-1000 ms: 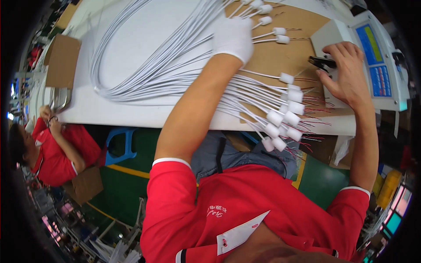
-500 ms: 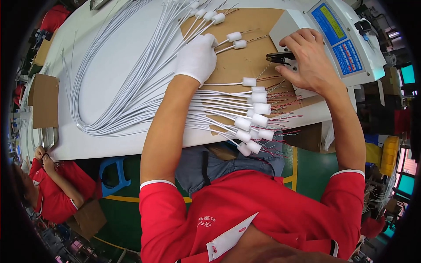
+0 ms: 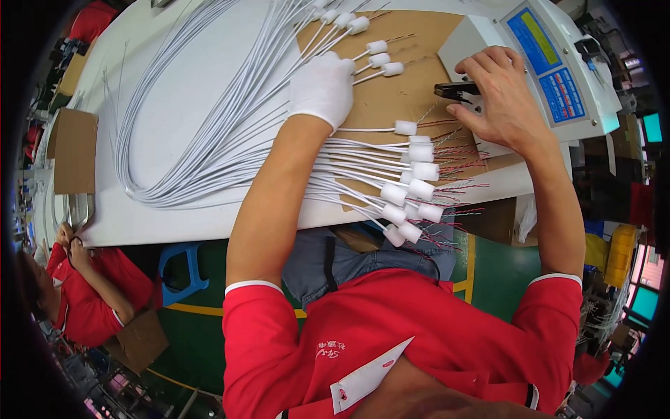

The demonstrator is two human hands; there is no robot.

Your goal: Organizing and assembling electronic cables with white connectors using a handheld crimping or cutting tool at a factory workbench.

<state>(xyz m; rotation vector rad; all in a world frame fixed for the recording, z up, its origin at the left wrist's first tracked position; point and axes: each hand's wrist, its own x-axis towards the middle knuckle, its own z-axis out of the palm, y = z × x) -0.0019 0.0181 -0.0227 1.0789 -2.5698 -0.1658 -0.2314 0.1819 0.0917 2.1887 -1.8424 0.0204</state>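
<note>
Across white tabletop (image 3: 174, 223): boxy white blue-panelled machine (image 3: 544, 66); looped bundle of thin white cables (image 3: 237, 171); white-gloved left hand (image 3: 321, 91) curled over cables, grip hidden; bare right hand (image 3: 506, 101), digits parted around black clip (image 3: 453, 91); three white cylinders (image 3: 379, 60) beside left hand, two before; one more cable apparently separated.

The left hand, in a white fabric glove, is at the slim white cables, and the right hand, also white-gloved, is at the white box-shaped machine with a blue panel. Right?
Not quite: the head view shows the right hand bare, at the white machine; only the left hand, at the slim white cables, wears a white fabric glove.
</note>
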